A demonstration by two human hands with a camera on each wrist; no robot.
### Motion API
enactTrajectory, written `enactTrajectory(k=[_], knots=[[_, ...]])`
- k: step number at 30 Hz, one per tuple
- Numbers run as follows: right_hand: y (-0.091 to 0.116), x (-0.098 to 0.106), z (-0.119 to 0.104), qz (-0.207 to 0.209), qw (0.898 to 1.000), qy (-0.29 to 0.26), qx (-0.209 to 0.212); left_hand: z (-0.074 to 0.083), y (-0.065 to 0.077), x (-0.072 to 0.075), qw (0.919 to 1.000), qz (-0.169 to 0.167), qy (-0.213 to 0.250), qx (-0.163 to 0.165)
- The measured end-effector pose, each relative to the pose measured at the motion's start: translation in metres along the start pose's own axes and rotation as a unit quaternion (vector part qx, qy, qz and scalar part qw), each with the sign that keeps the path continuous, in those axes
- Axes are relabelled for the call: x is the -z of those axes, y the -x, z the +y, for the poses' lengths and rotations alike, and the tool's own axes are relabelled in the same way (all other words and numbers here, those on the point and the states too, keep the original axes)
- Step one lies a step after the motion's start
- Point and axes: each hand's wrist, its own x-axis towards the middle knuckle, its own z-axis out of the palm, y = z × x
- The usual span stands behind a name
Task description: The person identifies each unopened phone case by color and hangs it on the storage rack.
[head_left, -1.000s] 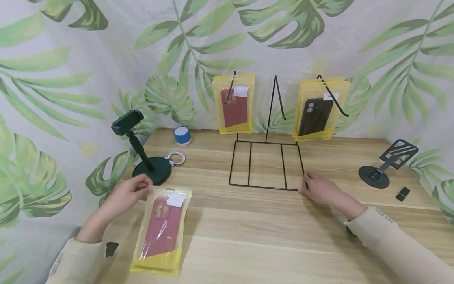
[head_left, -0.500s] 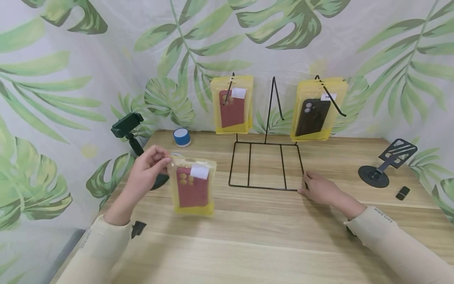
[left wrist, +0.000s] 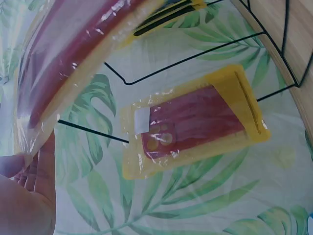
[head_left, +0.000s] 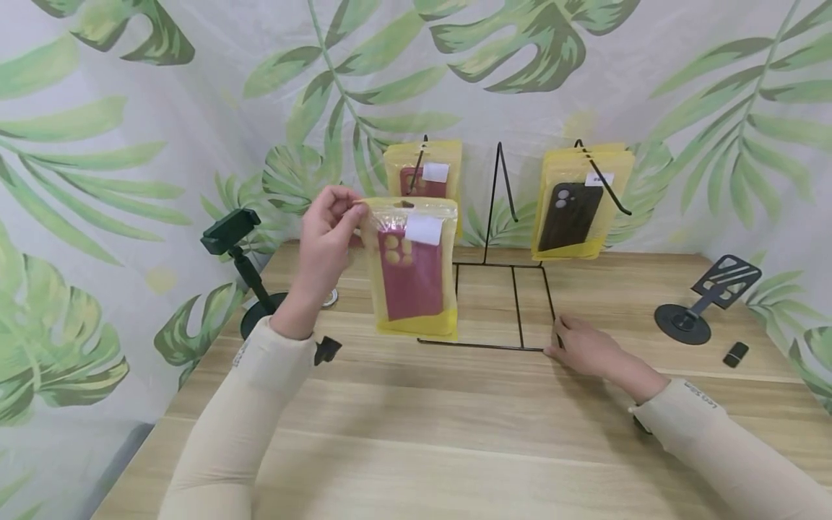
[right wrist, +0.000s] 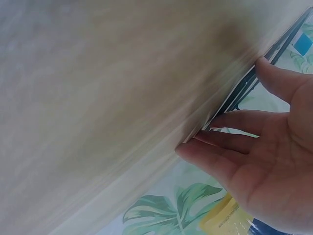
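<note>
My left hand [head_left: 328,231] pinches the top left corner of a yellow-edged clear pouch with a red phone case [head_left: 412,278] inside. The pouch hangs upright above the table, in front of a black wire display rack [head_left: 481,345]. Behind it, a similar red phone case pouch [left wrist: 195,122] hangs on the rack's left hook. Pouches with a black phone case [head_left: 572,217] in front hang on the right hook. The middle hook [head_left: 499,146] bears nothing. My right hand [head_left: 588,347] holds the front right corner of the rack's base, thumb and fingers around the wire [right wrist: 237,93].
A dark green phone stand [head_left: 230,231] stands at left, partly behind my left arm, near a mostly hidden cable ring [head_left: 331,297]. At right are a black folding stand [head_left: 682,323] and a small black stick [head_left: 736,354] on the wooden table [head_left: 455,433].
My left hand has lifted the red phone case pouch off the table and carried it right and upward to the rack. My right hand has stayed at the rack's corner.
</note>
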Motion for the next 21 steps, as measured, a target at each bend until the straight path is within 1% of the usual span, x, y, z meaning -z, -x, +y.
enactTrajectory(k=[3, 7, 13, 16, 19, 21], knots=[[0.000, -0.001, 0.000, 0.006, 1.000, 0.003, 0.003, -0.003, -0.009, -0.007, 0.9999, 0.008, -0.007, -0.002], [0.000, -0.002, 0.002, 0.011, 1.000, 0.004, 0.008, -0.012, -0.018, -0.011, 0.9997, 0.015, -0.020, 0.001], [-0.001, -0.004, 0.004, 0.013, 1.000, 0.001, 0.004, -0.028, -0.031, -0.016, 0.9989, 0.005, -0.046, -0.012], [-0.002, -0.005, 0.004, 0.013, 1.000, -0.002, 0.006, -0.034, -0.032, -0.016, 0.9985, -0.004, -0.048, -0.024], [-0.003, -0.005, 0.004, 0.011, 1.000, -0.006, 0.004, -0.037, -0.030, -0.015, 0.9987, -0.013, -0.032, -0.039], [-0.003, -0.004, 0.004, 0.012, 1.000, -0.006, 0.001, -0.037, -0.029, -0.014, 0.9985, -0.013, -0.012, -0.051]])
